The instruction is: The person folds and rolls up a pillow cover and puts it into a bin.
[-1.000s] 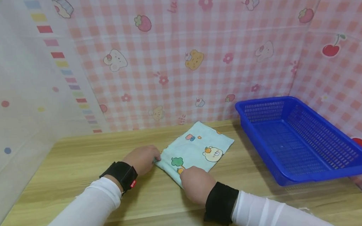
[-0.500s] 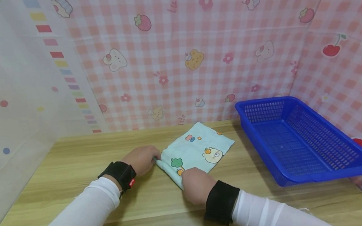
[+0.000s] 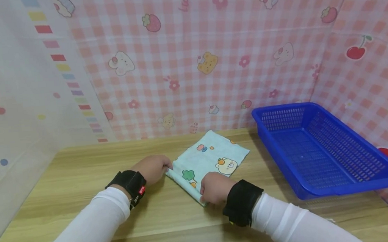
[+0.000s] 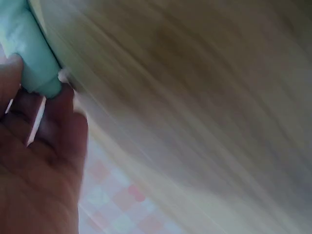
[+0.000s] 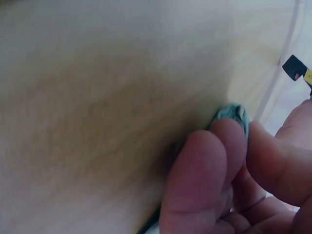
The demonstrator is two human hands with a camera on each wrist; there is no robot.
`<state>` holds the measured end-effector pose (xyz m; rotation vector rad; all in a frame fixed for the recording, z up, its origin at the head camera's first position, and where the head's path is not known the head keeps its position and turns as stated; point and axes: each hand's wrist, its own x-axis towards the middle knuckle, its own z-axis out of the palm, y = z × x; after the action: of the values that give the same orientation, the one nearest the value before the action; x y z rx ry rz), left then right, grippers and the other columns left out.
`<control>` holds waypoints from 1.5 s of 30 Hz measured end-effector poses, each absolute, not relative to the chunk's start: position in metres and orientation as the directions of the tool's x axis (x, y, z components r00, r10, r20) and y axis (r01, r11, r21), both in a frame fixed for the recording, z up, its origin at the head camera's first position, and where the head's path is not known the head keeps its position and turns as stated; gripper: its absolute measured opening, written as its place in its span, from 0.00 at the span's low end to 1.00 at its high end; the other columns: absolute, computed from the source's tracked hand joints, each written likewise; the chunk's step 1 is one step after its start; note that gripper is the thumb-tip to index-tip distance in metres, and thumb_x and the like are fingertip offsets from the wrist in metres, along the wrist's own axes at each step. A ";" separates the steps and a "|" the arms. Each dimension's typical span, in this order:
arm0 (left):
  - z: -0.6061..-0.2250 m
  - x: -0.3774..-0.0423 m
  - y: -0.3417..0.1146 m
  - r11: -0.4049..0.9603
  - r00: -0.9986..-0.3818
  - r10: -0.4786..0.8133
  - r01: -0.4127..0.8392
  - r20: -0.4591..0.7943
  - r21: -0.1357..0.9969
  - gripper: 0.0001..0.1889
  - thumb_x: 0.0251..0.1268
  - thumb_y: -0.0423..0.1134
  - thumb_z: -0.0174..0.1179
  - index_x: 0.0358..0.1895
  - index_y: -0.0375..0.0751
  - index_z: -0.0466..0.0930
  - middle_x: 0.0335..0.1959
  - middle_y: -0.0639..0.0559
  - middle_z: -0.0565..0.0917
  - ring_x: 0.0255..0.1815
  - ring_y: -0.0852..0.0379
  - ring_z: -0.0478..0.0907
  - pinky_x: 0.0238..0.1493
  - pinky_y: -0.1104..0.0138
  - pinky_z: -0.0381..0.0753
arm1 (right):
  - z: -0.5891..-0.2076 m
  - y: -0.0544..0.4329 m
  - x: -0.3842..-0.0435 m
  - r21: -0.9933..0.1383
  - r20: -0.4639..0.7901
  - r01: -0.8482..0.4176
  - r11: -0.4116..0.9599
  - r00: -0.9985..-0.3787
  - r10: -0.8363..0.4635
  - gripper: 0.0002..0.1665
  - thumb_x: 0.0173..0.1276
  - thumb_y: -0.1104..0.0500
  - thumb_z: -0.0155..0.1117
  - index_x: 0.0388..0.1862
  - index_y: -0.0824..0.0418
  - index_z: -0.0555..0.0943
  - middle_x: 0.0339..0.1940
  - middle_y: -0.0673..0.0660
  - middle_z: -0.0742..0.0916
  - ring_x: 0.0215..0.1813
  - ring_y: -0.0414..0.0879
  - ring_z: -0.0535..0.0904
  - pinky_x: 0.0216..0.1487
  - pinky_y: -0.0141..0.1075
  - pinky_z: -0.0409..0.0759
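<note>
A light-blue cloth [image 3: 202, 162] with cartoon prints lies on the wooden table, its near edge rolled into a narrow tube. My left hand [image 3: 153, 169] pinches the left end of that roll; in the left wrist view the thumb and fingers close round the end of the rolled cloth [image 4: 36, 58]. At the roll's near right end, my right hand [image 3: 215, 187] grips it between thumb and fingers. The right wrist view shows a bit of the cloth [image 5: 234, 113] poking out past the fingertips. The far part of the cloth is flat.
A blue plastic basket [image 3: 279, 156] with perforated sides stands at the right of the table [image 3: 168, 229]. Patterned pink checked fabric [image 3: 185, 99] hangs behind and at the right, and a pale sheet [image 3: 17, 93] covers the left side.
The near edge of the cloth has become a tighter, more distinct roll. My right hand has shifted slightly right, uncovering the roll's near end. The left hand stays at its end.
</note>
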<state>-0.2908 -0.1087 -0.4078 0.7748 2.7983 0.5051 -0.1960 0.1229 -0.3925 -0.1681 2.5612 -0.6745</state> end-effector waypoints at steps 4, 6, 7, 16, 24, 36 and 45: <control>-0.405 -0.289 -0.104 0.829 -0.864 0.496 0.442 -0.085 0.342 0.10 0.76 0.31 0.58 0.43 0.46 0.89 0.46 0.52 0.88 0.43 0.54 0.80 0.53 0.57 0.81 | -0.390 0.123 -0.197 -0.493 -0.432 0.024 0.870 -0.875 -0.221 0.12 0.72 0.59 0.72 0.27 0.57 0.85 0.19 0.52 0.84 0.24 0.44 0.79 0.30 0.33 0.73; -0.403 -0.287 -0.101 0.836 -0.871 0.487 0.444 -0.064 0.323 0.09 0.75 0.31 0.59 0.41 0.46 0.89 0.44 0.52 0.88 0.43 0.54 0.80 0.53 0.57 0.82 | -0.390 0.124 -0.198 -0.490 -0.429 0.023 0.872 -0.876 -0.218 0.12 0.72 0.59 0.72 0.25 0.57 0.85 0.19 0.52 0.84 0.24 0.44 0.79 0.29 0.33 0.73; -0.403 -0.287 -0.100 0.838 -0.874 0.483 0.446 -0.050 0.313 0.09 0.74 0.31 0.60 0.40 0.46 0.89 0.43 0.52 0.88 0.42 0.55 0.81 0.52 0.57 0.82 | -0.390 0.124 -0.199 -0.484 -0.431 0.023 0.875 -0.876 -0.216 0.13 0.72 0.58 0.72 0.25 0.57 0.85 0.19 0.52 0.83 0.24 0.44 0.78 0.29 0.33 0.72; -0.408 -0.282 -0.107 0.816 -0.858 0.513 0.497 0.026 0.296 0.08 0.67 0.28 0.67 0.37 0.47 0.92 0.42 0.54 0.90 0.45 0.56 0.84 0.52 0.58 0.85 | -0.396 0.129 -0.204 -0.498 -0.413 0.033 0.866 -0.888 -0.204 0.13 0.67 0.58 0.76 0.26 0.58 0.82 0.22 0.51 0.79 0.26 0.45 0.73 0.29 0.35 0.68; -0.411 -0.281 -0.113 0.769 -0.797 0.602 0.595 0.045 0.234 0.10 0.60 0.26 0.71 0.41 0.44 0.92 0.47 0.51 0.89 0.51 0.52 0.86 0.56 0.58 0.86 | -0.399 0.109 -0.171 -0.181 -0.074 -0.320 0.930 -0.938 -0.338 0.04 0.72 0.64 0.66 0.34 0.59 0.83 0.25 0.51 0.83 0.28 0.43 0.76 0.33 0.36 0.79; -0.414 -0.282 -0.111 0.755 -0.774 0.629 0.629 0.065 0.185 0.08 0.67 0.29 0.68 0.45 0.44 0.90 0.49 0.51 0.90 0.53 0.52 0.86 0.59 0.57 0.85 | -0.399 0.100 -0.159 -0.003 -0.048 -0.386 0.923 -0.922 -0.385 0.05 0.73 0.61 0.66 0.35 0.58 0.83 0.27 0.52 0.83 0.27 0.41 0.77 0.28 0.38 0.82; -0.412 -0.289 -0.110 0.777 -0.809 0.588 0.560 -0.015 0.287 0.09 0.74 0.29 0.61 0.47 0.44 0.88 0.48 0.51 0.89 0.50 0.54 0.84 0.60 0.54 0.84 | -0.396 0.110 -0.178 -0.210 -0.185 -0.331 0.920 -0.910 -0.370 0.02 0.72 0.64 0.64 0.38 0.61 0.83 0.26 0.51 0.81 0.29 0.42 0.73 0.35 0.35 0.77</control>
<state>-0.2886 -0.1096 -0.4121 0.9271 2.8628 0.4128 -0.1779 0.1103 -0.3961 -0.5293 2.8590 -0.2564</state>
